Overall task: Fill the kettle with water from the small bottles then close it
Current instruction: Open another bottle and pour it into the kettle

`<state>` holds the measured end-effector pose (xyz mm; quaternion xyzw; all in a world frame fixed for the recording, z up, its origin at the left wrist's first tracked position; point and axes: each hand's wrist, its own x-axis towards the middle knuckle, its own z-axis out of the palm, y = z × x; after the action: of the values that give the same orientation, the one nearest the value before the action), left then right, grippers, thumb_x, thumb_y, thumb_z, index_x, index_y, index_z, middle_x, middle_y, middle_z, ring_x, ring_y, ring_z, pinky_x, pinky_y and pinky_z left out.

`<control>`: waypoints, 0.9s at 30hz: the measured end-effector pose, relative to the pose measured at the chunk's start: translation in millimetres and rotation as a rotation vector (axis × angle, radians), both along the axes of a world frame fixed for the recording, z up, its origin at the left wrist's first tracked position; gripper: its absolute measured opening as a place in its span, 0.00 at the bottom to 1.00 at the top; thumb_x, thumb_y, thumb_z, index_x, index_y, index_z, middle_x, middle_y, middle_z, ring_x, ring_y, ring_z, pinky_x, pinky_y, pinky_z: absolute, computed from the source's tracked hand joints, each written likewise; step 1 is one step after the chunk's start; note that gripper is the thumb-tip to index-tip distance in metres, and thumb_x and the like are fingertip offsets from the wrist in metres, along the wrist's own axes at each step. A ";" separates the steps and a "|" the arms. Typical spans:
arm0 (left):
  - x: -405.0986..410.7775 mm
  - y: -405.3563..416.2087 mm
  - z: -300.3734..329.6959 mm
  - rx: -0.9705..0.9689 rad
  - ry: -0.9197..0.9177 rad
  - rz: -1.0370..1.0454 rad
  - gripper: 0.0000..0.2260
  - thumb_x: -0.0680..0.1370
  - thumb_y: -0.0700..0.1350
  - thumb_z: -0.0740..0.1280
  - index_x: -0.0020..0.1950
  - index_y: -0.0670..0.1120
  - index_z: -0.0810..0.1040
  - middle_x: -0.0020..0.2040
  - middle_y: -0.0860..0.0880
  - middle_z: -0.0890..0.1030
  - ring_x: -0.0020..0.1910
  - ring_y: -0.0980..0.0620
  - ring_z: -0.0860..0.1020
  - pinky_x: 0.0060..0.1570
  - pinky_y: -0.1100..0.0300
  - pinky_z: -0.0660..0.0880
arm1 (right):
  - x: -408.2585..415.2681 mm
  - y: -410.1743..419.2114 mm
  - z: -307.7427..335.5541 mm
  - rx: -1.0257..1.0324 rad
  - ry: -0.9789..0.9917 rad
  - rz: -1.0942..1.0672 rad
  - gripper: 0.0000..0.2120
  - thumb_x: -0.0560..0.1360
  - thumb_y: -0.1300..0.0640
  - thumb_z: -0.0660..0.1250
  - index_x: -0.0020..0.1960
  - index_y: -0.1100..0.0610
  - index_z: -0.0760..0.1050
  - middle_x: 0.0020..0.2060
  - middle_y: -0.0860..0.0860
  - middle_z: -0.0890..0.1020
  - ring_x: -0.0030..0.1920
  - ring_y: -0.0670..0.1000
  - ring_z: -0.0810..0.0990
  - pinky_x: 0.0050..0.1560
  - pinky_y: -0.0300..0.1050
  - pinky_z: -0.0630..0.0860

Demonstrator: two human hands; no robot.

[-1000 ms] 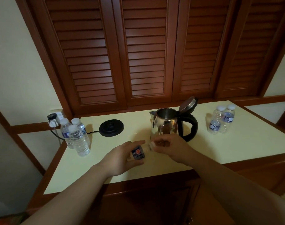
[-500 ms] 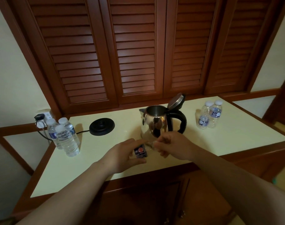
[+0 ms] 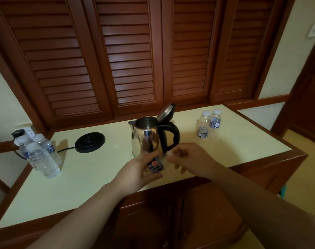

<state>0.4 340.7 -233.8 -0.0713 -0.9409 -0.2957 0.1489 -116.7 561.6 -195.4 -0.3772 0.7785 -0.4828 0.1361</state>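
At the cream countertop [image 3: 102, 169], I have a small bottle [image 3: 155, 165] grasped in my left hand [image 3: 138, 172] just in front of the steel kettle [image 3: 147, 139], while the fingers of my right hand [image 3: 189, 157] are curled round its white cap [image 3: 169, 153], pinching it at the neck. The bottle lies tilted towards the right hand, close to the kettle's base.

The kettle stands on the counter off its black power base [image 3: 90, 141], which sits well to the kettle's left with its cord running towards the wall socket [image 3: 21, 133]. Its lid [image 3: 165, 112] is hinged up and open, the mouth clear for pouring. I cannot see whether any water is inside.

By my reading, the work is midway: the lid is up, a bottle is in hand with its cap being worked, yet pouring from it is not yet begun. Two bottles [image 3: 207, 125] to the kettle's right look clear and probably emptied, caps on; three full bottles [image 3: 40, 155] wait far to the kettle's left, beside the socket. Those, and shutting the lid, appear to remain.

The bottle in hand carries a dark label with a red round emblem; its lettering is too small to read. The bottles to the right wear dark blue labels with pale round marks, equally illegible.
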 end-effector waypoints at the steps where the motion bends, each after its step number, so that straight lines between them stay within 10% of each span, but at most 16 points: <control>1: -5.0 8.0 -1.1 -0.010 -0.002 0.003 0.33 0.77 0.61 0.73 0.78 0.69 0.62 0.72 0.62 0.73 0.67 0.61 0.75 0.65 0.60 0.76 | -4.8 7.4 -0.7 0.014 0.025 0.000 0.12 0.79 0.46 0.71 0.51 0.54 0.82 0.39 0.51 0.85 0.37 0.49 0.85 0.34 0.41 0.82; 13: -91.8 102.0 -13.1 0.075 -0.105 0.081 0.46 0.72 0.67 0.75 0.84 0.62 0.54 0.73 0.63 0.66 0.71 0.65 0.66 0.68 0.70 0.65 | -91.2 102.7 12.5 -0.026 0.098 -0.161 0.07 0.76 0.48 0.76 0.46 0.51 0.82 0.36 0.47 0.84 0.35 0.47 0.83 0.32 0.41 0.79; 18: -120.8 105.6 -47.6 -0.078 -0.188 0.114 0.30 0.76 0.67 0.69 0.77 0.59 0.71 0.75 0.57 0.72 0.75 0.58 0.68 0.76 0.54 0.65 | -153.3 143.5 31.2 0.009 0.231 -0.379 0.08 0.74 0.43 0.75 0.47 0.45 0.81 0.40 0.45 0.85 0.39 0.48 0.83 0.41 0.46 0.82; 27: -122.9 103.1 -78.9 -0.083 -0.158 0.226 0.23 0.77 0.69 0.63 0.69 0.62 0.78 0.72 0.62 0.73 0.73 0.62 0.67 0.75 0.59 0.63 | -218.4 129.9 26.5 0.234 0.471 -0.368 0.10 0.75 0.54 0.73 0.47 0.61 0.83 0.42 0.56 0.84 0.45 0.58 0.82 0.38 0.44 0.72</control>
<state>-122.5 443.8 -312.6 0.0527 -0.9632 -0.2425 0.1036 -335.1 691.5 -168.9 -0.3133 0.8939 -0.3061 -0.0951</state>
